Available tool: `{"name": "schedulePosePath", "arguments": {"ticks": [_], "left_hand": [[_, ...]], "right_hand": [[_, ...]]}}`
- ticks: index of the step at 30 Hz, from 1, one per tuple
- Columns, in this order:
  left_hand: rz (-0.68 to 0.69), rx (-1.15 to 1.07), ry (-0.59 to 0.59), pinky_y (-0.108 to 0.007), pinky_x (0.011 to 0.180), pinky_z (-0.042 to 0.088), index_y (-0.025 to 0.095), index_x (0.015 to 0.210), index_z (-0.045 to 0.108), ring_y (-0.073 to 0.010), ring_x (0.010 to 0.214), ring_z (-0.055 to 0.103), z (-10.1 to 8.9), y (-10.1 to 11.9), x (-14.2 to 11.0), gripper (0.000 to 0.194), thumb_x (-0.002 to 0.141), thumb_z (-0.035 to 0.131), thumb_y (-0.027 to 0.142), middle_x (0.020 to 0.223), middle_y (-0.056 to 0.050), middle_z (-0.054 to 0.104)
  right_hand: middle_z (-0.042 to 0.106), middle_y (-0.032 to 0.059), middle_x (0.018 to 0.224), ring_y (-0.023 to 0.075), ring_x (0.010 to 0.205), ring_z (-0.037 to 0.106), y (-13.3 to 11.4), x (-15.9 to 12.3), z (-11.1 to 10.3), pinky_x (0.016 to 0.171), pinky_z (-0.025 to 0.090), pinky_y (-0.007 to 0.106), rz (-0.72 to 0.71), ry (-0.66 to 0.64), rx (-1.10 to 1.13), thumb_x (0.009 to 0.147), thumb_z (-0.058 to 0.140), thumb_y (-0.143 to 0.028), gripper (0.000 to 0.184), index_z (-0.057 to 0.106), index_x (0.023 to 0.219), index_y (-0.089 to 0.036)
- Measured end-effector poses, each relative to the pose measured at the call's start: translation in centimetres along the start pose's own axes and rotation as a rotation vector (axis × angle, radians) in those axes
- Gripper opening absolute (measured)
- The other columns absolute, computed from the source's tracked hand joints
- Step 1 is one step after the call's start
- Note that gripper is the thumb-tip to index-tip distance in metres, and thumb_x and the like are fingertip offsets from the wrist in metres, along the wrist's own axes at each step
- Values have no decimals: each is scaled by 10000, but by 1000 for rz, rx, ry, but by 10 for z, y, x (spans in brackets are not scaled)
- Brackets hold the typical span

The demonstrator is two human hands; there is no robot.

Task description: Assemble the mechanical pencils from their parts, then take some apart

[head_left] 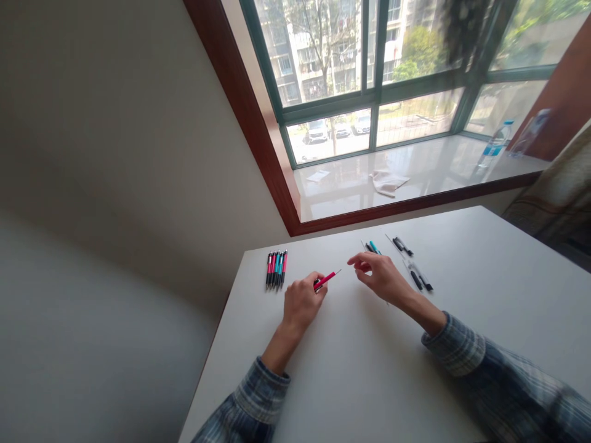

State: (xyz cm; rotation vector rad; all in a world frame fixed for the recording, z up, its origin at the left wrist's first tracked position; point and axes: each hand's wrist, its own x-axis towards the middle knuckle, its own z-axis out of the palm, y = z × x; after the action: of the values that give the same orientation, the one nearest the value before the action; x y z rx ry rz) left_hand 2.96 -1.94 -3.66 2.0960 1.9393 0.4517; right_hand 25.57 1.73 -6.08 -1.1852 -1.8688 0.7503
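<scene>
My left hand (302, 301) is closed around a red pen (327, 280) whose tip points right and slightly away from me. My right hand (381, 275) hovers just right of that tip, fingers pinched together; what they hold, if anything, is too small to make out. A teal pen (373, 247) lies just behind my right hand. Several red, teal and black pens (276, 269) lie side by side in a neat row at the left of the white table (351, 369).
More black and clear pens (410, 264) lie scattered right of my right hand. Behind the table runs a glossy window sill (415, 178) with a cloth (386, 182), a paper and a water bottle (495, 143). A wall stands on the left.
</scene>
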Motion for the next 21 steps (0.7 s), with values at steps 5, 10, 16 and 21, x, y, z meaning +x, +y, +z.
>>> {"name": "schedulePosePath", "arguments": {"ticks": [5,10,16,21], "left_hand": [[1,-327,59,-261,605,364,222,951,750,-162,572,541,2,-2,-5,342,924,546,495,640,4,655],[14,-426,52,-255,605,377,205,964,761,-152,587,536,4,-1,-9,361,906,571,506,658,7,650],[19,-411,38,-257,606,370,206,950,764,-151,606,541,5,2,-9,349,907,572,494,689,3,667],[28,-394,37,-258,607,364,203,961,757,-148,614,541,4,2,-9,356,919,563,499,706,5,672]], "right_hand": [[771,71,1006,212,924,749,-5,5,-2,877,612,363,45,78,443,867,729,-330,210,732,1025,-193],[769,84,1006,240,940,762,-6,7,-3,875,626,390,96,138,610,785,829,-433,357,711,1004,-176],[781,76,977,223,919,756,-3,6,-1,873,622,372,70,83,576,802,820,-401,307,746,1001,-179],[787,74,969,229,916,747,1,7,1,894,610,383,63,44,590,792,825,-418,301,767,988,-197]]}}
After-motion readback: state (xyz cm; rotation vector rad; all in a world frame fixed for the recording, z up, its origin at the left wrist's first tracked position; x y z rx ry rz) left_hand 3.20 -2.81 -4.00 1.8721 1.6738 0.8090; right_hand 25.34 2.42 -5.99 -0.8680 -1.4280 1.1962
